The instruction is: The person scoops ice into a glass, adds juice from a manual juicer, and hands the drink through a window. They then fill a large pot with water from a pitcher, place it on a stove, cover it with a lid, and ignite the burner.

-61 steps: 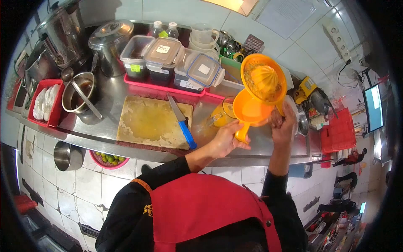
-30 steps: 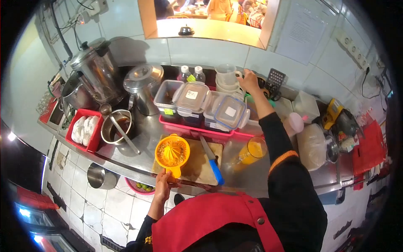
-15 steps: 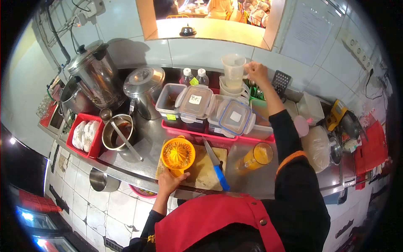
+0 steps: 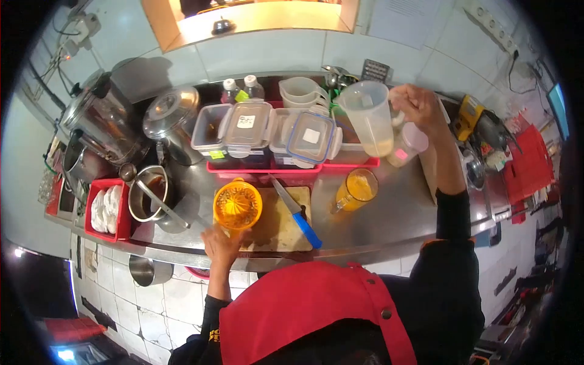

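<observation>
My left hand (image 4: pixel 221 244) is closed on the near side of the orange juicer (image 4: pixel 238 205), which rests on the left part of the cutting board (image 4: pixel 267 234). A knife (image 4: pixel 297 214) with a blue handle lies across the board. My right hand (image 4: pixel 416 106) grips the handle of a clear plastic measuring jug (image 4: pixel 368 115), raised and tilted a little, with some pale liquid at its bottom. Just below the jug, a glass mug of orange juice (image 4: pixel 356 190) stands on the steel counter.
Lidded containers (image 4: pixel 246 125) stand in a pink tray behind the board. To the left are a pot (image 4: pixel 149 193) with a ladle and a red basket (image 4: pixel 108 210) of white packets. A pink-lidded jar (image 4: pixel 409 145) stands at the right. Stacked jugs (image 4: pixel 302 92) are at the back.
My right hand has brought the measuring jug away from the stacked jugs, to the right and nearer the mug. The camera view has shifted. My left hand stays at the juicer.
</observation>
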Demonstrator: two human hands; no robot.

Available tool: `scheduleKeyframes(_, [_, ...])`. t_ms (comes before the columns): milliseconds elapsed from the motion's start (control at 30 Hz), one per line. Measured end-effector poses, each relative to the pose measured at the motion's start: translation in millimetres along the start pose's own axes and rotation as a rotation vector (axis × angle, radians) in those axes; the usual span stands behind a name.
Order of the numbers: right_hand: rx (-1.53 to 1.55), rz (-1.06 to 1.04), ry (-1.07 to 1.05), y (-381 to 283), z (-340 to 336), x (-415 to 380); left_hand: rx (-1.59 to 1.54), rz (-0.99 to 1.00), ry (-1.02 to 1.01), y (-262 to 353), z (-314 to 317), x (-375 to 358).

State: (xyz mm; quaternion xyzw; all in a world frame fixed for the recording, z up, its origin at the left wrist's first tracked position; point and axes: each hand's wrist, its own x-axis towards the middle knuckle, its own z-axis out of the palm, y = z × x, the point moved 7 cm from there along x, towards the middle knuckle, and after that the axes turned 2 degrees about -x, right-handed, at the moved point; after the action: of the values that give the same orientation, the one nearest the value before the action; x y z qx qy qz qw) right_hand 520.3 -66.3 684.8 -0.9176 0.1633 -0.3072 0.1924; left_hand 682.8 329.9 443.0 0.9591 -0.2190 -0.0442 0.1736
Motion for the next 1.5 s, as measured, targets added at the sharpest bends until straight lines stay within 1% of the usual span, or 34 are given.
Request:
scheduleKeyframes(67, [0.169,-0.017,-0.104,13,1,-25,-0.101,0.145,0.286,24,-28,3])
scheduleKeyframes(100, [0.122,0.129,-0.176,20,-2,-40,-0.103,0.153,0.277,36,-30,10])
scheduleKeyframes(167, [0.098,0.130,-0.208,18,-5,-60,-0.303,0.510,0.400,87,-44,14])
scheduleKeyframes(233, [0.057,0.104,-0.273,15,-7,-75,-0.293,0.692,0.376,134,-48,18])
scheduleKeyframes(300, [0.095,0.120,-0.297,22,-4,-89,-0.361,0.820,0.358,165,-29,32])
scheduleKeyframes(333, [0.136,0.128,-0.323,24,-2,-96,-0.365,0.825,0.356,179,-27,37])
scheduleKeyframes(400, [0.091,0.104,-0.316,20,-4,-101,-0.218,0.896,0.313,209,-17,41])
scheduleKeyframes(433, [0.079,0.100,-0.336,21,-2,-104,-0.220,0.901,0.312,218,-13,44])
scheduleKeyframes(500, [0.067,0.100,-0.356,21,0,-107,-0.046,0.932,0.396,231,-4,48])
scheduleKeyframes(600, [0.020,0.076,-0.378,14,1,-109,0.002,0.969,0.382,236,8,56])
scheduleKeyframes(633, [-0.023,0.044,-0.378,9,1,-109,0.004,0.971,0.381,236,10,58])
scheduleKeyframes(667, [-0.065,0.011,-0.378,5,0,-108,-0.007,0.970,0.323,236,14,61])
scheduleKeyframes(700, [-0.064,0.011,-0.377,4,0,-108,-0.017,0.966,0.266,236,17,63])
scheduleKeyframes(733, [-0.060,-0.001,-0.372,2,0,-108,-0.015,0.966,0.266,237,17,63])
scheduleKeyframes(800, [-0.054,-0.016,-0.368,-3,-1,-106,-0.115,1.000,0.358,239,5,59])
scheduleKeyframes(833, [-0.072,0.022,-0.393,-2,-1,-106,-0.114,0.998,0.358,240,3,59])
scheduleKeyframes(900, [-0.087,0.055,-0.420,-1,1,-105,-0.174,0.997,0.467,240,-11,58])
scheduleKeyframes(1033, [-0.076,0.073,-0.426,-3,2,-104,-0.231,0.960,0.488,240,-30,65])
scheduleKeyframes(1100, [-0.075,0.063,-0.423,-4,2,-103,-0.374,0.975,0.580,237,-54,61])
scheduleKeyframes(1133, [-0.077,0.051,-0.412,-3,3,-103,-0.373,0.974,0.582,236,-63,59])
scheduleKeyframes(1200, [-0.079,0.039,-0.402,-2,3,-103,-0.531,0.848,0.586,224,-84,62])
scheduleKeyframes(1233, [-0.080,0.048,-0.402,-1,4,-103,-0.642,0.808,0.597,216,-97,63])
scheduleKeyframes(1267, [-0.081,0.057,-0.402,-1,4,-103,-0.642,0.807,0.597,210,-100,66])
scheduleKeyframes(1333, [-0.064,0.075,-0.404,-5,3,-102,-0.978,0.537,0.531,175,-104,89])
scheduleKeyframes(1367, [-0.047,0.093,-0.405,-5,3,-101,-0.977,0.536,0.531,167,-110,93])
scheduleKeyframes(1433, [-0.066,0.100,-0.414,-4,4,-101,-1.429,0.405,0.399,141,-114,108])
scheduleKeyframes(1467, [-0.085,0.107,-0.421,-3,4,-101,-1.429,0.404,0.400,132,-120,110])
scheduleKeyframes(1500, [-0.084,0.106,-0.422,-3,3,-101,-1.556,0.367,0.354,121,-123,114])
